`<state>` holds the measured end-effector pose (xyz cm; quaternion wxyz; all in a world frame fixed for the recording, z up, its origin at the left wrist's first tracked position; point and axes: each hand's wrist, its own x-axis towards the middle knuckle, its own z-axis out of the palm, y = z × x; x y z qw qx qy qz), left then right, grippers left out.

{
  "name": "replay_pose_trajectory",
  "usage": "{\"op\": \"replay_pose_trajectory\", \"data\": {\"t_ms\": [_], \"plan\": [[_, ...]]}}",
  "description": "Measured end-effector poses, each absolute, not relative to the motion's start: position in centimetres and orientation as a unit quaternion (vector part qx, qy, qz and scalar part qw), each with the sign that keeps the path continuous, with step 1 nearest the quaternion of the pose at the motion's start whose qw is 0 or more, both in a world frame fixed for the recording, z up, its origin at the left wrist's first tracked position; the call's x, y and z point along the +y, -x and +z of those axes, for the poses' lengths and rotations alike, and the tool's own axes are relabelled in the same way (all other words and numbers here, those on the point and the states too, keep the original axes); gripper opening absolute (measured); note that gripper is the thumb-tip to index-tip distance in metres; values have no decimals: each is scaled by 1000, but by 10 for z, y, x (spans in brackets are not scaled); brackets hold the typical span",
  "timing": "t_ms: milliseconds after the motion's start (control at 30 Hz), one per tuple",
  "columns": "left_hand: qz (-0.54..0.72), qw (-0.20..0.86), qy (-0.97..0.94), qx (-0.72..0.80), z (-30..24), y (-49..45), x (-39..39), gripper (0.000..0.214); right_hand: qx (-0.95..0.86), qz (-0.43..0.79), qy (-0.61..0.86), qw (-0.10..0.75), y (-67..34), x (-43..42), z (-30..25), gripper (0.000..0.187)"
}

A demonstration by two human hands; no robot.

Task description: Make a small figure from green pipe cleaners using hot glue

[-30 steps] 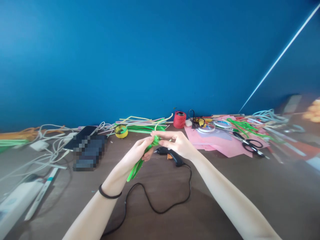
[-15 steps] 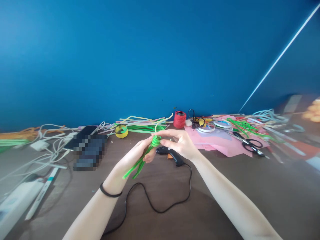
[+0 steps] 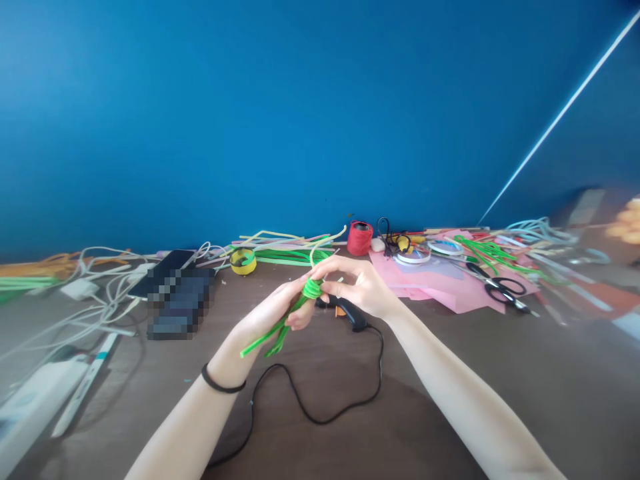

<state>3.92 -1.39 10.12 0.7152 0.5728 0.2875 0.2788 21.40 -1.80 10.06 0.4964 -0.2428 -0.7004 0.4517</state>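
A bundle of green pipe cleaners [image 3: 313, 289] is coiled at its upper end, with loose ends slanting down to the left. Wrapped around it from the left is my left hand [image 3: 273, 309], closed on the stems. From the right, my right hand [image 3: 353, 283] pinches the coiled top with thumb and fingers. A pale yellow pipe cleaner [image 3: 314, 250] curves up just above the fingertips; whether it joins the bundle is hidden. Behind my right hand lies a black glue gun [image 3: 356, 319], partly covered.
The gun's black cord [image 3: 320, 423] loops across the brown table. Rightward are scissors [image 3: 505, 290], pink sheets [image 3: 450, 293] and a red spool [image 3: 360, 239]. Yellow tape [image 3: 243, 262], phones [image 3: 183, 307] and white cables [image 3: 107, 293] lie left. A blue wall [image 3: 300, 120] stands behind.
The green bundle has tilted a little and its coiled top sits slightly lower. My hands have shifted only slightly, still holding it.
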Motion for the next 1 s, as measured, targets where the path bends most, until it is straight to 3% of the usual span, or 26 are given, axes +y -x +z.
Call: {"op": "replay_pose_trajectory", "data": {"t_ms": [533, 733, 900, 1000], "plan": [[291, 611, -649, 347, 108, -40, -21, 46, -702, 455, 239, 493, -215, -16, 99, 11], [294, 652, -624, 315, 105, -38, -18, 43, -712, 427, 265, 491, -217, -15, 99, 12], [327, 709, -547, 303, 104, -39, -13, 35, -683, 473, 260, 493, -217, -13, 103, 27], [353, 747, -481, 294, 101, -39, -7, 26, -640, 469, 336, 508, -219, -8, 102, 24]]}}
